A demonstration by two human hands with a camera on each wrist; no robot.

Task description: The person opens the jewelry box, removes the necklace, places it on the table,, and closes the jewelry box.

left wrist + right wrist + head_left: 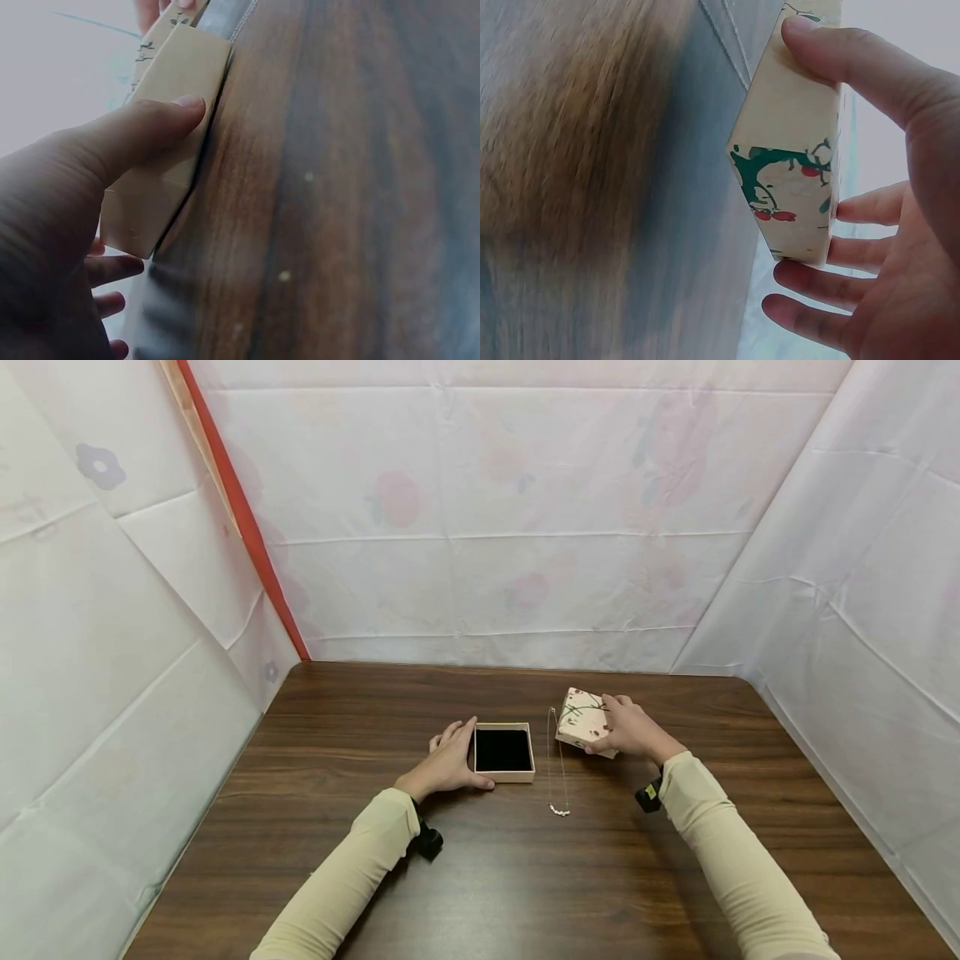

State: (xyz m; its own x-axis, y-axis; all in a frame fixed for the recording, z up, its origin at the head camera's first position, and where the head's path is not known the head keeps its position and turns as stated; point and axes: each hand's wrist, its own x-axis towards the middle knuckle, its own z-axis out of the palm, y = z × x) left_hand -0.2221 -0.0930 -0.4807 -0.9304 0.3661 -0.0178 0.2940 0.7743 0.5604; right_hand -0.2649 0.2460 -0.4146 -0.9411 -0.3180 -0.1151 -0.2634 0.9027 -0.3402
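A small cream box base lined in black lies with its top uncovered near the middle of the table. My left hand grips it from the left, thumb along the near wall in the left wrist view. To the right is the floral box lid, its printed top facing up. My right hand holds the lid by its right side, the thumb on its near wall in the right wrist view. Between base and lid lies a thin-chained necklace, stretched lengthwise, its pale pendant pieces toward me. No hand touches it.
The dark wood table spreads around the boxes. White patterned cloth hangs behind it and along both sides. A red strip runs down the back left corner. Each wrist wears a small black camera.
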